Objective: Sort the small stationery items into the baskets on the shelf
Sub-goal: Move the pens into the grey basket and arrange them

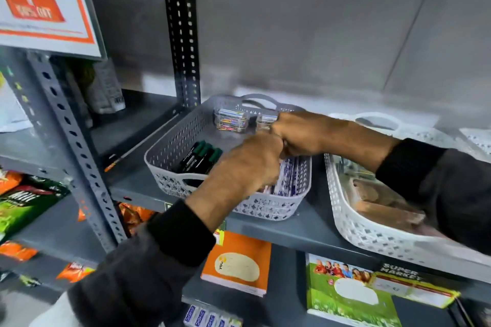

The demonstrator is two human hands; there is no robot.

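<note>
Both of your hands are in the grey basket point(170, 146) at the centre of the frame, so you look to be mid-placement, tidying items into their sections. Your left hand point(247, 164) is curled over the white-and-blue packets point(288, 176) along the basket's lower-right side; the fingers are hidden below the hand, so I cannot tell whether they grasp a packet or only press on them. Your right hand point(300, 133) is bunched into a fist just above it, knuckles touching the left hand, beside the clear boxes of coloured clips point(231, 119) at the basket's far end; whether it grips one of them I cannot tell. The black markers with green caps point(199, 156) lie in the basket's left part. The white basket point(342, 218) sits right of centre, under your right forearm. Next, I judge, you need to square the packets against the wall, then draw both hands clear without nudging the clip boxes
</note>
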